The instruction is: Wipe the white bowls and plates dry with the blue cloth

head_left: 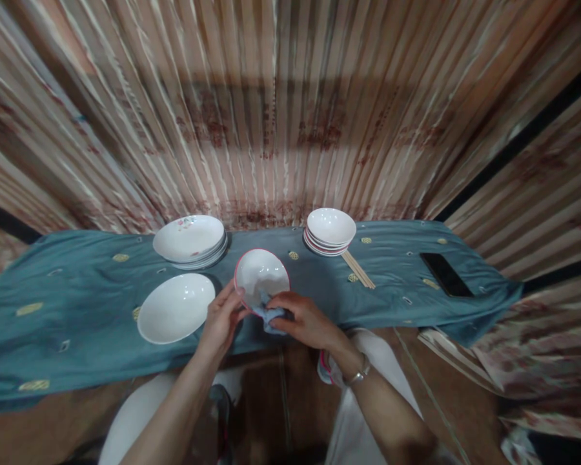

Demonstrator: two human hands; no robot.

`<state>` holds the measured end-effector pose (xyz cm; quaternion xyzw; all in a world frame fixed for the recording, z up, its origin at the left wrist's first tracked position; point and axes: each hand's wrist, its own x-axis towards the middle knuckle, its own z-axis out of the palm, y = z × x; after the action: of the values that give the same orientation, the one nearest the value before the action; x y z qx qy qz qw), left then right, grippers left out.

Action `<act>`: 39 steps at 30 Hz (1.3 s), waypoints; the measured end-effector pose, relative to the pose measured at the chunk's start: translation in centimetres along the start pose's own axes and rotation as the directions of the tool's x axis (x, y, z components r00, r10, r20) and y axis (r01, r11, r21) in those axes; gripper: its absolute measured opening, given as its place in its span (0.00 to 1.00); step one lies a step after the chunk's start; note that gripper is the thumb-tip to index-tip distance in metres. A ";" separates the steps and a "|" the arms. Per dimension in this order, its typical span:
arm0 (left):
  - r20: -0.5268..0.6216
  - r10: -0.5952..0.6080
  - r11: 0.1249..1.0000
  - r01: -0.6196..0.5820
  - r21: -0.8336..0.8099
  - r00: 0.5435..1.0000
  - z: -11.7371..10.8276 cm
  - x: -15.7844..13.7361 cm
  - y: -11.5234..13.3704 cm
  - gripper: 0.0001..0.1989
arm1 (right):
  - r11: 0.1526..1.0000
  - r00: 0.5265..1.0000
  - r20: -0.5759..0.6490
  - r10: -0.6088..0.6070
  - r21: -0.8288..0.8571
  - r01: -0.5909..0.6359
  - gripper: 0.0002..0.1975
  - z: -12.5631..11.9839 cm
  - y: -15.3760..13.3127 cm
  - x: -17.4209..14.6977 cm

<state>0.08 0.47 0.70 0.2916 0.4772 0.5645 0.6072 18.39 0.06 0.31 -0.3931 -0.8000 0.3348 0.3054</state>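
A white bowl with a red rim (259,274) is tilted toward me over the front of the table. My left hand (225,312) grips its left edge, thumb on the near side. A light blue cloth (271,318) is bunched in my right hand (303,318), which presses it against the bowl's near rim. Part of the cloth lies inside the bowl. Just left of my left hand, a white oval dish (177,309) rests on the tablecloth.
Stacked plates (190,239) with a floral top one stand at the back left. Behind to the right is a stack of bowls (330,229), with chopsticks (359,270) beside it. A black phone (445,274) lies further right on the green tablecloth (87,310). A pleated curtain (281,116) hangs behind.
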 end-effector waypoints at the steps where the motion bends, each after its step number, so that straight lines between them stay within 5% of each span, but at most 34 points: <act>1: 0.003 0.000 1.000 0.000 -0.006 1.000 0.0 0.0 0.0 0.24 | 1.000 1.000 -0.010 0.003 0.014 -0.003 0.09 0.1 -0.2 0.0; 8: 0.031 -0.036 0.999 0.037 -0.033 0.999 0.1 -0.1 -0.4 0.24 | 0.959 0.998 -0.025 0.060 0.280 -0.050 0.09 0.8 -0.8 0.3; 12: 0.044 -0.044 0.998 0.046 -0.031 0.998 0.3 -0.2 -0.5 0.26 | 0.813 0.988 0.012 0.155 0.566 -0.134 0.13 1.7 0.0 0.8; 16: 0.092 -0.064 0.997 0.067 -0.024 0.994 0.5 -0.2 -0.5 0.26 | 0.736 0.960 -0.150 0.235 0.673 -0.075 0.15 1.9 1.2 1.6; 21: 0.137 -0.079 0.997 0.080 -0.003 0.987 0.8 -0.3 -0.9 0.30 | 0.880 0.899 -0.407 0.161 0.473 0.056 0.14 1.1 0.8 2.0; 26: 0.171 -0.098 0.995 0.096 0.024 0.980 0.8 -0.3 -1.6 0.30 | 0.994 0.876 -0.478 -0.066 0.047 0.101 0.17 1.0 -0.3 2.0; 32: 0.187 -0.111 0.993 0.104 0.048 0.976 0.7 -0.5 -1.9 0.31 | 0.957 0.884 -0.422 -0.200 -0.278 0.083 0.17 0.6 1.1 3.0; 39: 0.139 -0.090 0.992 0.077 0.101 0.986 0.5 -0.5 -1.8 0.37 | 0.892 0.875 -0.484 -0.033 -0.408 -0.192 0.14 -1.2 3.7 3.6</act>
<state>1.33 -0.29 -0.55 0.3396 0.4707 0.4928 0.6484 19.08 5.11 -1.01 -0.5562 -0.7370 0.0486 0.3809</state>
